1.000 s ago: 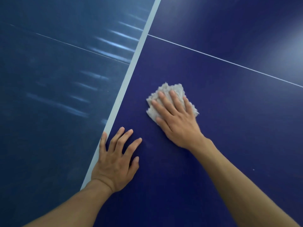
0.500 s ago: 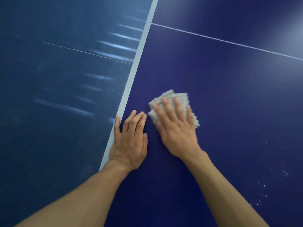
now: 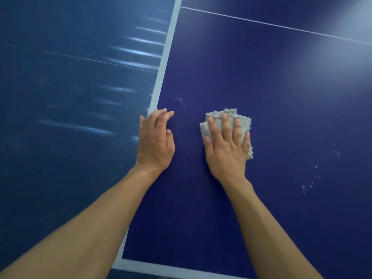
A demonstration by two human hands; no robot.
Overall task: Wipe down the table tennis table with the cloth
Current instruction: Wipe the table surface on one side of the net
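Right hand (image 3: pixel 227 147) lies flat, fingers straight, pressing the folded pale-grey fluffy cloth (image 3: pixel 242 122) onto the dark-blue table tennis table (image 3: pixel 271 81), right of its white side line (image 3: pixel 163 63); left hand (image 3: pixel 155 141) rests flat at that line. Soft and light, the cloth likely bunches: press its middle.

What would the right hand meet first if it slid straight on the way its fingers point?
Only bare table, it seems: the right hand, flat on the cloth, would cross no object before the thin white line.
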